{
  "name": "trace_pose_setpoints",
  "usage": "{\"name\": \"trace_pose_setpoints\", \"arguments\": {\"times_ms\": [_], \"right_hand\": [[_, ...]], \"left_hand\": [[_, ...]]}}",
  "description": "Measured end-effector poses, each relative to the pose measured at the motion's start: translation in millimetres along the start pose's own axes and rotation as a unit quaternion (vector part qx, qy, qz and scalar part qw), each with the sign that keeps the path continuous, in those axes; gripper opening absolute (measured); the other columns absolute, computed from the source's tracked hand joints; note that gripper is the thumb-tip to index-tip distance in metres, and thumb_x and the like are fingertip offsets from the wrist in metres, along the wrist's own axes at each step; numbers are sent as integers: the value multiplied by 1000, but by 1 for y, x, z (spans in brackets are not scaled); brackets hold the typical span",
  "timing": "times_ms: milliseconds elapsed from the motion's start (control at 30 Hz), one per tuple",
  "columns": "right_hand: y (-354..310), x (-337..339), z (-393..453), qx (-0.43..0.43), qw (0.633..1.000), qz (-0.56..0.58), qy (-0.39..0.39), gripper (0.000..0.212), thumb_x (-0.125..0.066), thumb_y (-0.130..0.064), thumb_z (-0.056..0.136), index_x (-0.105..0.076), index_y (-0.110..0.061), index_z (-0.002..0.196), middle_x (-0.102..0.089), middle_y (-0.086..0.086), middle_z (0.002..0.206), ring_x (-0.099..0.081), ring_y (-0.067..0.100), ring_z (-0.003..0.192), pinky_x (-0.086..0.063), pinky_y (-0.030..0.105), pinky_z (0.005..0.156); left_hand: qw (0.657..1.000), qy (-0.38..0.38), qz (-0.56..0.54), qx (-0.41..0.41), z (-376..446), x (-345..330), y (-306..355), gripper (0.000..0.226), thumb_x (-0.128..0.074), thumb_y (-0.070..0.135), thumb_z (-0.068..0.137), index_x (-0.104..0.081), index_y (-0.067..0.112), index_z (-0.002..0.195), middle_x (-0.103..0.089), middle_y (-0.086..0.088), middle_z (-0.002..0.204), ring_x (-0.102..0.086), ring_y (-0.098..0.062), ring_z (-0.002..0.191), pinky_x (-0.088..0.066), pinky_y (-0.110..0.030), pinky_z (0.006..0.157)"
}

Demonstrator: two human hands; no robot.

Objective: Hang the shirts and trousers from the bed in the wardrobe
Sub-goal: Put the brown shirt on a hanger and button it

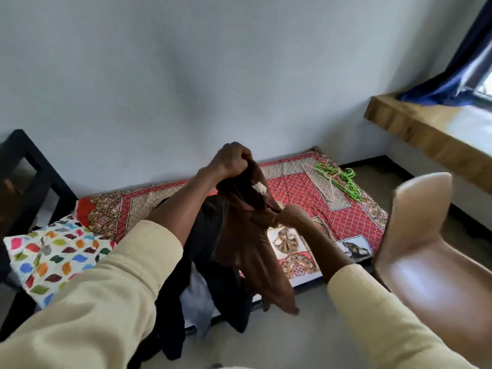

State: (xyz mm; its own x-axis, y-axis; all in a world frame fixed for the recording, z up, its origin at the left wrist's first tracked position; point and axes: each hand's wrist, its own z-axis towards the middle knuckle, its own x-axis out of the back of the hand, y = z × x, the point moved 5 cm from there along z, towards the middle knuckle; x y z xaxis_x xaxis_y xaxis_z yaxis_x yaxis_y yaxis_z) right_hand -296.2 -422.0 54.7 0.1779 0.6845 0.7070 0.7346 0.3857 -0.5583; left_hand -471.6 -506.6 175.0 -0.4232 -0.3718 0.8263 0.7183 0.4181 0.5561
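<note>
A brown garment (247, 243) hangs in the air above the low bed (306, 190), held by both hands. My left hand (231, 159) grips its top edge, raised high. My right hand (291, 215) pinches the cloth lower and to the right. A white label shows inside the garment near the top. Under it a heap of dark clothes (207, 275) and a pale garment (197, 291) lies over the bed's near edge. Green and white hangers (338, 179) lie on the red patterned bedspread at the far right. No wardrobe is in view.
A pillow with coloured patches (50, 254) lies at the bed's left end. A dark wooden frame (24, 169) stands at the far left. A beige plastic chair (426, 249) stands close on the right. A wooden sill (431, 134) and blue curtain (458, 75) are beyond it.
</note>
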Motion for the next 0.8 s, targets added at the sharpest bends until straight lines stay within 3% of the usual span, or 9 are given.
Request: {"name": "trace_pose_setpoints", "arguments": {"times_ms": [67,133,233,300,367,467,600,700,800], "right_hand": [[-7,26,1,52,986,70,141,32,-67,-35,85,-57,-11,105,-58,0,96,-57,16,79,-52,32,73],[-29,36,-7,119,965,179,149,59,-73,-39,81,-47,-15,128,-58,0,114,-59,21,99,-53,41,85],[-51,50,-12,146,959,140,198,76,-72,-34,80,-32,-22,144,-47,14,139,-49,32,121,-47,51,97],[-57,64,-10,152,950,102,252,69,-65,-21,79,-39,-24,143,-48,16,136,-47,33,122,-44,51,98],[-72,74,-9,193,949,76,236,41,-59,-14,73,-61,-21,113,-62,14,106,-60,31,98,-50,42,77],[-91,85,-19,191,949,-43,248,14,-59,-11,79,-64,-17,91,-62,8,80,-64,32,77,-45,34,60],[-95,109,-32,151,885,-170,407,27,-49,-7,90,-50,-7,117,-60,18,109,-64,42,89,-47,43,68],[-99,116,-30,84,890,-190,407,42,-48,-9,92,-41,-4,133,-46,18,127,-62,42,101,-49,44,77],[-105,121,-30,33,894,-199,400,40,-51,-17,91,-52,-4,129,-47,18,129,-49,36,118,-46,44,91]], "left_hand": [[998,42,-16,-46,-3,5,20,38,-48,-4,66,-74,14,86,-74,-5,92,-65,-22,91,-54,-32,80],[994,76,-38,-76,-4,11,35,45,-47,-4,65,-75,19,91,-74,-3,94,-65,-20,93,-53,-30,82],[983,104,-73,-129,-12,27,51,57,-44,-5,62,-74,20,103,-72,-4,102,-63,-17,97,-48,-22,85],[974,113,-81,-180,-20,41,55,61,-41,-4,58,-73,16,107,-70,-5,101,-61,-15,95,-46,-17,83],[968,135,-86,-195,-28,58,49,61,-43,-6,61,-72,14,111,-71,-5,107,-62,-13,100,-45,-11,87],[969,189,-69,-143,-33,81,31,57,-49,-6,68,-69,16,117,-69,-6,120,-61,-20,115,-45,-23,101],[970,216,111,12,-31,95,-3,53,-55,4,81,-55,11,133,-57,-19,126,-57,-40,112,-46,-43,95],[969,163,168,84,-29,85,-12,40,-52,10,89,-52,2,128,-51,-24,125,-57,-44,109,-48,-43,90],[968,92,192,130,-23,75,-10,35,-51,13,89,-59,3,122,-60,-20,124,-58,-37,115,-49,-38,91]]}}
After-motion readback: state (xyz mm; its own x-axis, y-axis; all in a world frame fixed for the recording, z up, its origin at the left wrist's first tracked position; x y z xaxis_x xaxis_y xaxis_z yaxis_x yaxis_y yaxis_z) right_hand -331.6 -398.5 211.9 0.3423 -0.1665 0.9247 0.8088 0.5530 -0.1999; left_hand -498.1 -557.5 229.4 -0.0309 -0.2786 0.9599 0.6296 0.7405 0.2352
